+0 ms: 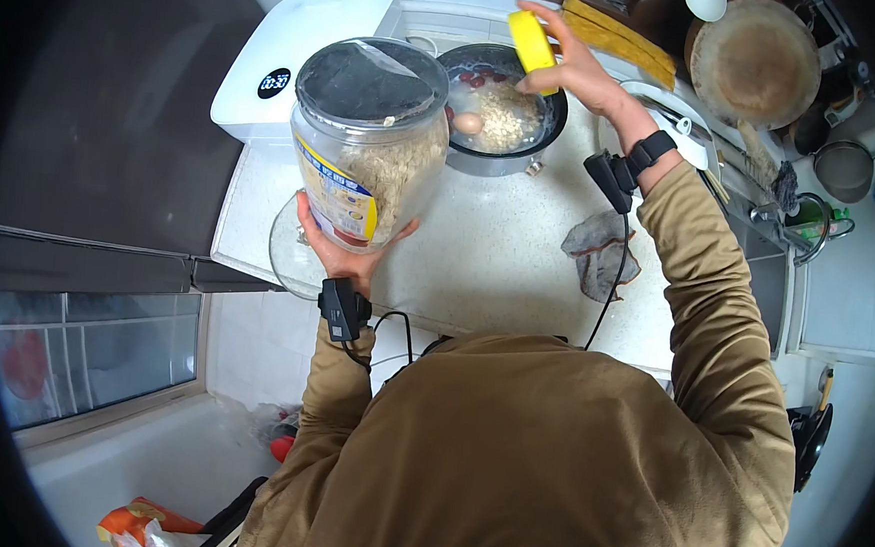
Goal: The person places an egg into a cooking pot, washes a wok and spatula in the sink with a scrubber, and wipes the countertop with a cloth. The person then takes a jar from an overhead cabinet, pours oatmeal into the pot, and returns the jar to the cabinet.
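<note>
My left hand point(351, 252) supports a large clear jar point(369, 159) of oats from below, its fingers around the base. The jar is upright, with a dark lid-like top. My right hand point(568, 69) grips a yellow object point(531, 40), perhaps a scoop or cup, above the right side of a dark-rimmed pot point(499, 167). Inside the pot are a heap of oats point(507, 119), an egg point(468, 124) and several red dates point(477, 79) in liquid. The jar stands in front of the pot's left edge from this view.
A white appliance point(311, 50) with a lit display stands at the back left. A grey cloth point(604, 259) lies on the counter point(500, 237) at the right. Under the jar is a glass lid point(289, 249). A round wooden board point(756, 62) and a sink are farther right.
</note>
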{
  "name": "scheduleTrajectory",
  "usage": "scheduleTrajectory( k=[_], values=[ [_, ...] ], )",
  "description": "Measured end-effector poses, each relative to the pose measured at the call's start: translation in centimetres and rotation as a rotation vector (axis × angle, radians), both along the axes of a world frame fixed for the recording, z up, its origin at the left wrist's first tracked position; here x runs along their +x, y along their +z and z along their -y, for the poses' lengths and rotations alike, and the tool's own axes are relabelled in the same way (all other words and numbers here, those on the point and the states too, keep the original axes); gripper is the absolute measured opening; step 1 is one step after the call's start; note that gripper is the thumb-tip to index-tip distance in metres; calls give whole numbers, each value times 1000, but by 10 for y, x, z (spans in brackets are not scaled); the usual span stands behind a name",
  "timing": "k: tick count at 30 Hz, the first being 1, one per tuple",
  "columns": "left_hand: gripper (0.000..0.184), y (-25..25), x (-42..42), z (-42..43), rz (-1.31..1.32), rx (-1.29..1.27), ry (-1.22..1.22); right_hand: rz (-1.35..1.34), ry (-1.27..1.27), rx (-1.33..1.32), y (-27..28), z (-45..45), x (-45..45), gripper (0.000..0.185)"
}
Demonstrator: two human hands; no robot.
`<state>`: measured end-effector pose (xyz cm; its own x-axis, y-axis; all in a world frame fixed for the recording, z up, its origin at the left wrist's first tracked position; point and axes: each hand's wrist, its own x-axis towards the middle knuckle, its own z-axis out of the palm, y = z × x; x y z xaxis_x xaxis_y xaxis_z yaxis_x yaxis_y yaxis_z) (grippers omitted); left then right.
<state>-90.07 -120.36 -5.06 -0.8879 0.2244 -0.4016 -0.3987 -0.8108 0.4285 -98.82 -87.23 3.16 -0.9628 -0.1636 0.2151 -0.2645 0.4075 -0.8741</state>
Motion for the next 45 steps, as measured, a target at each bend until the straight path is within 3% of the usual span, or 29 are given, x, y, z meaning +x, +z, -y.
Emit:
scheduleTrajectory(
  k=[1, 3, 6, 8, 11, 12, 13, 15, 18, 19, 21, 22, 24, 27, 33, 38, 41, 45],
  values=[
    [81, -8, -1, 2, -31, 26, -3, 2, 3, 3, -3, -2, -2, 90],
    [82, -10, 0, 1, -63, 57, 0, 159, 1, -476, -12, -14, -6, 86],
    [87, -7, 8, -5, -51, -6, -16, 279, 24, -636, -11, -20, -1, 75],
    [86, -20, 8, -6, -69, 152, -96, 477, 157, -906, -10, -25, -6, 66],
    [84, -39, 10, -10, -99, 388, -219, 497, 134, -875, -27, -15, -8, 68],
    [84, -41, 12, -15, -97, 393, -217, 276, -32, -83, -30, -1, -5, 80],
    [85, -43, 14, -20, -75, 464, -263, -135, -143, 749, -55, -4, -11, 92],
    [86, -51, 13, -23, -55, 538, -307, -44, -88, 117, -45, 9, -6, 96],
    [95, -70, 14, -22, -91, 568, -388, -59, -95, 97, -20, 19, 7, 95],
    [93, -72, 18, -24, -30, 547, -360, 40, -139, 24, -7, 20, 16, 96],
    [92, -73, 18, -24, 34, 532, -338, -2, -18, -179, 24, 25, 32, 101],
    [91, -73, 18, -25, 23, 520, -366, 2, -27, -172, 42, 31, 44, 101],
    [89, -70, 19, -32, 26, 518, -419, -68, 209, -40, 75, 44, 71, 101],
    [88, -64, 18, -48, -44, 446, -539, -133, 361, 312, 105, 57, 102, 107],
    [72, -58, 32, -85, 111, 523, -671, -67, 278, 743, 128, 64, 154, 100],
    [62, -55, 58, -106, 155, 575, -863, 2, 222, 737, 129, 53, 210, 82],
    [62, -52, 75, -120, 122, 581, -977, 78, 150, 718, 132, 37, 254, 88],
    [61, -44, 105, -151, 78, 457, -1092, -122, 233, 858, 124, 1, 316, 73]
  ],
)
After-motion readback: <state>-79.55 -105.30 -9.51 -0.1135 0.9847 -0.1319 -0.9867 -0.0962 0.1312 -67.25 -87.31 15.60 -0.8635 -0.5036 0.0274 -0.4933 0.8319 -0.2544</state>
